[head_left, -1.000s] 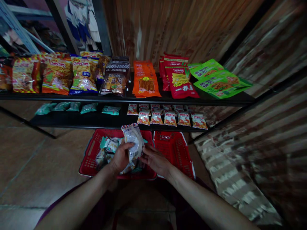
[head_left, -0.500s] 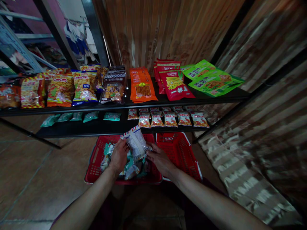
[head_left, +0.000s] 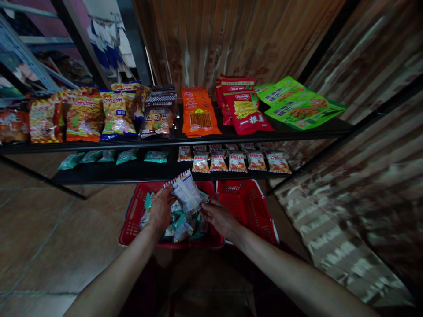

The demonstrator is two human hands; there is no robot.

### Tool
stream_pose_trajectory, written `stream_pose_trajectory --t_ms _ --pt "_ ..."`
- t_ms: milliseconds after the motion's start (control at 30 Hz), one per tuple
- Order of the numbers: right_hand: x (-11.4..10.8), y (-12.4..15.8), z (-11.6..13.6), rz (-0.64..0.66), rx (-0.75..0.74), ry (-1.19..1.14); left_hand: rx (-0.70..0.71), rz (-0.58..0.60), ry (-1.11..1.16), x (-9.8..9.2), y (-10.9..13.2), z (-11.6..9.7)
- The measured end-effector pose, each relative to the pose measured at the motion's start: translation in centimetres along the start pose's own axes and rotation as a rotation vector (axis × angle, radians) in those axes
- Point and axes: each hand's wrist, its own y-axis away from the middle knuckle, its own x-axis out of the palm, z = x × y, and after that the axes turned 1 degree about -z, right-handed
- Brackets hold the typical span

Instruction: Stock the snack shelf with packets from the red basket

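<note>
A small snack bag [head_left: 185, 192] with a striped top edge hangs tilted between my two hands, its printed back toward me. My left hand [head_left: 161, 207] pinches its upper left side. Fingers of my right hand [head_left: 218, 217] close on its lower right corner. Beneath lies a red basket [head_left: 129, 229] holding several teal-and-white packets [head_left: 181, 230]. To its right stands a second red basket [head_left: 246, 211]. On the low shelf [head_left: 132, 172] just beyond, small red-and-white snack bags [head_left: 237, 162] stand in rows at the right, and several teal packets [head_left: 127, 156] lie at the left.
The upper shelf [head_left: 198, 141] carries larger bags: yellow-orange noodle snacks [head_left: 84, 116], brown potato chips [head_left: 158, 115], orange packs [head_left: 200, 112], red bags [head_left: 249, 112] and green pouches [head_left: 304, 108]. Corrugated cardboard [head_left: 317, 193] leans at the right. A dark shelf post [head_left: 76, 44] rises at the left.
The view has shifted slightly. Both hands still hold the snack bag over the basket, and its tilt has changed a little. The shelf goods stay in place.
</note>
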Motion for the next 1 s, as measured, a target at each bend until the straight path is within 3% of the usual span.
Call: stream_pose_trajectory --t_ms 233,467,633,867,1000 --pt "0.3 0.7 0.8 0.032 -0.116 0.09 -0.045 -0.077 0.137 -0.4 -0.8 0.4" --pt "-0.3 0.2 0.7 -0.037 -0.128 0.169 -0.031 0.022 0.03 -0.7 -0.7 -0.2" --pt "-0.4 0.4 0.7 -0.016 -0.171 0.277 -0.015 0.044 -0.044 -0.8 -0.7 -0.1" --pt "-0.1 0.3 0.6 0.015 -0.166 0.291 0.053 -0.061 -0.077 -0.8 -0.6 -0.5" --pt "-0.1 0.2 0.5 0.009 -0.149 0.258 0.014 -0.082 -0.055 -0.9 -0.7 -0.6"
